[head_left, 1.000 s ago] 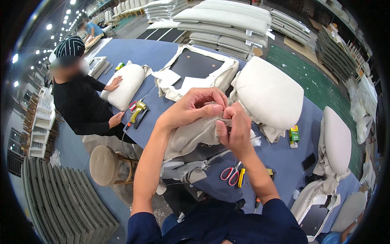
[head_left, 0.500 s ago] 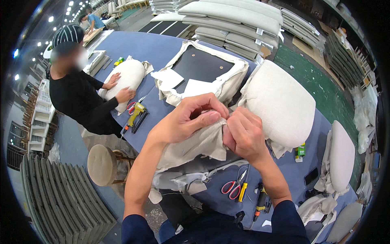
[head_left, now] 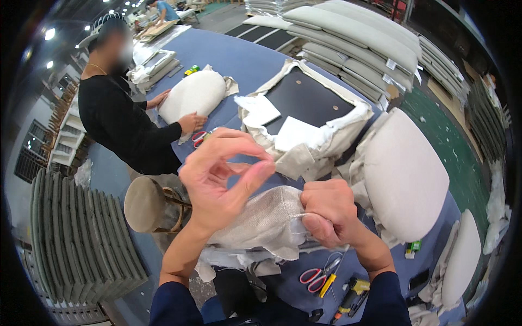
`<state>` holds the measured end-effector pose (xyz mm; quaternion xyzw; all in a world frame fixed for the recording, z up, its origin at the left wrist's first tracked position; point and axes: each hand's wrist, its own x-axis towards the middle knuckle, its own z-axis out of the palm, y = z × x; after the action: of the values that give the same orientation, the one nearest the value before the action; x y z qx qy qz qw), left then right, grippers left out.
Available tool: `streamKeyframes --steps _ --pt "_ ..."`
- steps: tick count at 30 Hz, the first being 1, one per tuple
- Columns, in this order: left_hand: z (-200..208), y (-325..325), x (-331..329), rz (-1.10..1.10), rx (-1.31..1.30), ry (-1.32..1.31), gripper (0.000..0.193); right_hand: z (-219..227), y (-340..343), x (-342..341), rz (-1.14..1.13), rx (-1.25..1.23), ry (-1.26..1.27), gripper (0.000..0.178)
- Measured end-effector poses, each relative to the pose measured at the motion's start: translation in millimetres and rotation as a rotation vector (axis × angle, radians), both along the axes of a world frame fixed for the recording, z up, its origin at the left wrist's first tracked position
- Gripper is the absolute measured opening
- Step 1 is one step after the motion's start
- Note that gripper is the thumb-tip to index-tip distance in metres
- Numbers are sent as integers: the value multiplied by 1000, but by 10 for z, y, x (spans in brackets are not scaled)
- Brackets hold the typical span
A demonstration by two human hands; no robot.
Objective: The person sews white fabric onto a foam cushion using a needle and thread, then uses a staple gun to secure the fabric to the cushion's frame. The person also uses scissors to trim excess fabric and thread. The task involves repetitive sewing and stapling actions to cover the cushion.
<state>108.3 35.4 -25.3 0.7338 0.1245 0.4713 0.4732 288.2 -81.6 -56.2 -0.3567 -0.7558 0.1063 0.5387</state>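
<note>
With the right hand (head_left: 329, 211) clenching the beige fabric (head_left: 262, 216) by its right end above the counter (head_left: 215, 51), a hard tug could be fraying its loose edge; the left hand (head_left: 213, 182) is forming a ring, possibly pinching thread, I cannot tell. The fabric's long axis is running left to right, slanting slightly upward, with its gripped end pointing right.

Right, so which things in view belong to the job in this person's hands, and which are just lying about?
Job in hand:
beige fabric, gripped by the right hand
red-handled scissors and yellow-handled tool, probably, though untouched

Apparently just lying or standing about:
dark phone
green box
round stool
</note>
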Motion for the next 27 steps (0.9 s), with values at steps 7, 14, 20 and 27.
streamKeyframes --steps 7,14,20,27 --pt "-117 428 -79 -594 -240 552 56 -64 364 -22 119 -15 152 27" --pt "-164 563 -115 -625 -252 586 58 -151 599 -7 227 -72 275 29" --pt "-47 511 -60 -543 -132 625 49 -236 655 43 302 -34 327 29" --pt "71 225 -31 -331 -10 737 63 -255 527 78 266 59 278 26"
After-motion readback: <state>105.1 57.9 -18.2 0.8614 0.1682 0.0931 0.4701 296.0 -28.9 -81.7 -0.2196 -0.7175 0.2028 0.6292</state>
